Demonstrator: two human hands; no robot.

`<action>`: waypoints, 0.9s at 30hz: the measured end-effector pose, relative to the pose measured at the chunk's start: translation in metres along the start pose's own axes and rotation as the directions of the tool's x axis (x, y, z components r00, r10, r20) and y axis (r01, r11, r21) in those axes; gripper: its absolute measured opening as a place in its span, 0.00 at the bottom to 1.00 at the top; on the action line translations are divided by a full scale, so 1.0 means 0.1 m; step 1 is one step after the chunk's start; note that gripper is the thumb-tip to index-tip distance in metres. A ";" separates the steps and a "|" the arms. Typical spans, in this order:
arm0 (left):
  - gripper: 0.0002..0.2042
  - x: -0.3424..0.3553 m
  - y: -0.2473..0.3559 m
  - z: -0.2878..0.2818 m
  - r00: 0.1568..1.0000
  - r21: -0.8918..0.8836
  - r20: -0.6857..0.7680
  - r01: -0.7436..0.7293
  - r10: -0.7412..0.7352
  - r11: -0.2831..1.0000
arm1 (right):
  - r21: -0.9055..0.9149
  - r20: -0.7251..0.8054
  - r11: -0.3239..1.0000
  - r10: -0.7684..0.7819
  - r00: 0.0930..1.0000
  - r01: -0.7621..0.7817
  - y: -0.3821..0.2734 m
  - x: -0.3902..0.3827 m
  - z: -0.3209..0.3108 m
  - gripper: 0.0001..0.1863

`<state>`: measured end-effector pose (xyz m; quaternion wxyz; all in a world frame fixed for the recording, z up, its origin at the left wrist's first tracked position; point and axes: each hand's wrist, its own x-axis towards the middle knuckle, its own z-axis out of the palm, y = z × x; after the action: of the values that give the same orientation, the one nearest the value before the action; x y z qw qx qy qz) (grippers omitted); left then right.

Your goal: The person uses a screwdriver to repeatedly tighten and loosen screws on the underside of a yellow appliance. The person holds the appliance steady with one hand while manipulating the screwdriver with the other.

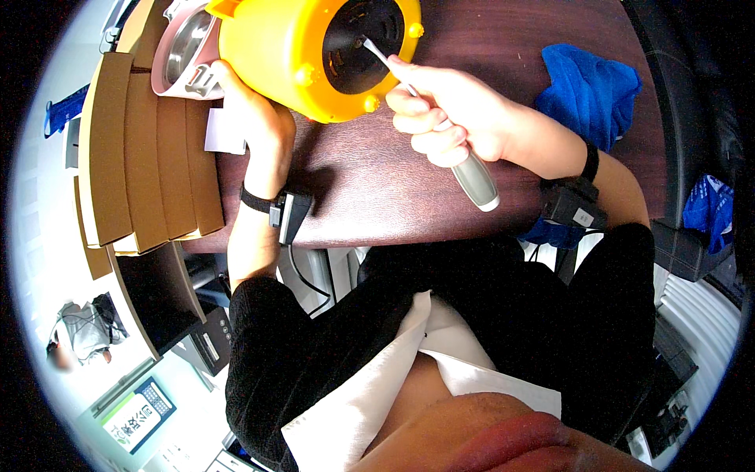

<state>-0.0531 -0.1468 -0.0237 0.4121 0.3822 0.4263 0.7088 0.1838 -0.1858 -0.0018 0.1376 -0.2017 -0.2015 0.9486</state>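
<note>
Cardboard (149, 149) stands at ten o'clock, our left hand (263, 114), whose grip we cannot tell, touches the yellow vessel (271, 51) at eleven, our right hand (444, 110) at one clasps a grey-handled screwdriver (475, 181), and blue cloth (586, 90) lies at two.

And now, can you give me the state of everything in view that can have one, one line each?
Yellow container: tilted over.
Black base: exposed; whether anything is loosened, cannot tell.
Screwdriver: held, tip at the base; contact unclear.
Right grip: closed around the screwdriver.
Left grip: against the yellow container, partly hidden.
Pink container: open, shiny inside showing.
Blue cloth: crumpled on the table.
Wrist devices: strapped on.
</note>
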 end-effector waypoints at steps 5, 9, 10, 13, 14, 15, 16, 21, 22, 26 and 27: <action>0.29 0.01 -0.03 -0.01 1.000 0.001 0.016 -0.025 0.025 1.000 | 0.016 -0.025 0.999 -0.030 0.999 0.030 0.03 -0.02 0.03 0.28; 0.28 0.00 -0.03 0.00 1.000 -0.017 0.016 -0.017 0.017 1.000 | 0.025 0.006 0.999 -0.034 0.999 0.034 0.05 -0.02 0.01 0.28; 0.28 0.00 -0.04 -0.01 1.000 -0.027 0.009 -0.007 0.007 1.000 | 0.023 0.000 0.999 -0.031 1.000 0.031 0.05 -0.02 0.01 0.28; 0.28 0.04 -0.04 -0.05 0.999 -0.061 0.030 0.046 -0.044 0.997 | 0.005 -0.030 1.000 -0.025 0.999 0.025 0.03 -0.02 0.01 0.29; 0.27 0.05 -0.03 -0.08 0.997 -0.072 0.043 0.067 -0.064 0.995 | -0.008 -0.048 1.000 -0.026 0.998 0.026 0.02 -0.02 0.00 0.29; 0.28 0.09 -0.01 -0.10 0.991 -0.085 0.069 0.118 -0.112 0.989 | -0.020 -0.069 0.999 -0.034 0.997 0.033 0.00 -0.02 -0.01 0.29; 0.28 0.13 0.01 -0.13 0.983 -0.097 0.096 0.168 -0.158 0.981 | -0.050 -0.071 0.998 -0.037 0.997 0.033 -0.01 -0.02 -0.02 0.29; 0.32 0.08 0.18 0.01 0.943 -0.114 0.069 0.332 -0.326 0.936 | -0.192 -0.114 0.980 -0.071 0.991 0.048 0.03 0.03 -0.10 0.29; 0.32 0.08 0.18 -0.03 0.938 -0.091 0.102 0.341 -0.332 0.936 | -0.215 -0.125 0.976 -0.071 0.990 0.042 0.03 0.05 -0.11 0.29; 0.25 0.09 0.20 -0.32 0.952 0.099 0.206 0.209 -0.225 0.973 | -0.254 -0.153 0.967 -0.055 0.987 0.015 0.03 0.08 -0.16 0.29; 0.23 0.06 0.27 -0.34 0.968 0.211 0.204 0.105 -0.148 0.972 | -0.252 -0.155 0.968 -0.040 0.987 -0.001 0.03 0.08 -0.16 0.29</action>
<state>-0.0931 -0.1590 -0.0097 0.4607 0.4688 0.4708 0.5885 0.1830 -0.1801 -0.0196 0.1360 -0.2903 -0.3101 0.8950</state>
